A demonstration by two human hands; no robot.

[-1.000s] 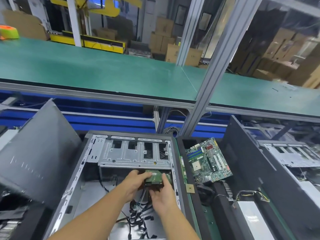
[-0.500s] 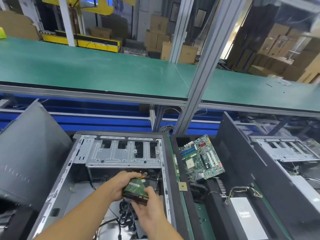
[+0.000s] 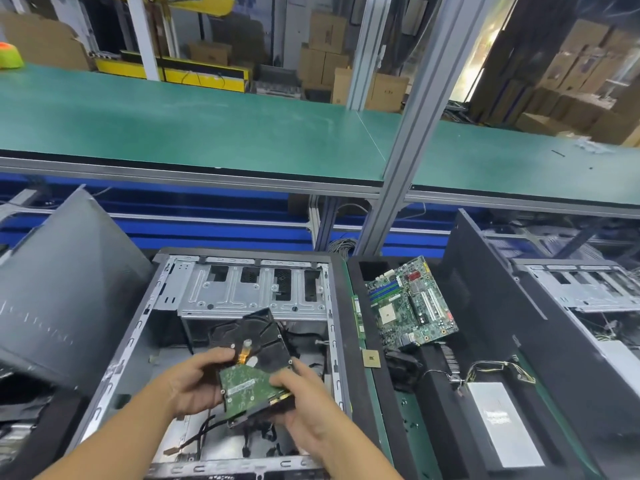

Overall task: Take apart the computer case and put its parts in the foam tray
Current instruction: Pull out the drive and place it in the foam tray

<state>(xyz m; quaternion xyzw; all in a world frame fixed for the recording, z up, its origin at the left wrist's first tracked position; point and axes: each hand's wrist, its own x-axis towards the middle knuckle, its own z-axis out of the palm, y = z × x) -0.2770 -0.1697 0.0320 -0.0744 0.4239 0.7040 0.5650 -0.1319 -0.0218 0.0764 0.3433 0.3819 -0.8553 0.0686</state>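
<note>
Plainly both grips are closed on the one hard drive (image 3: 254, 362): the left grip (image 3: 197, 382) curls round its left edge with the thumb on top, and the right grip (image 3: 304, 407) pinches its near right corner. The drive hangs tilted, circuit side up, just above the open computer case (image 3: 145, 323). I judge it a dense, stiff block, heavy for its size, with smooth metal flanks that could slip. It is fragile in two ways: a drop or knock may harm it, and the bare green board and orange ribbon on its upper face should not be pressed. The side edges, where the fingers now sit, look like the right place to hold it. Under the grips lies a tangle of black cables (image 3: 249, 434); I cannot tell whether any lead is attached to the drive. Beyond the grips stands one metal drive cage (image 3: 252, 292). To the right of the grips is one black foam tray (image 3: 433, 403), holding one motherboard (image 3: 410, 304), one processor chip (image 3: 371, 358), one slim memory stick (image 3: 358, 317) along its left wall and one silver power supply (image 3: 502, 420) with loose wires. Farther right is a second case (image 3: 581, 289); left of the grips leans one dark side panel (image 3: 65, 292).
</note>
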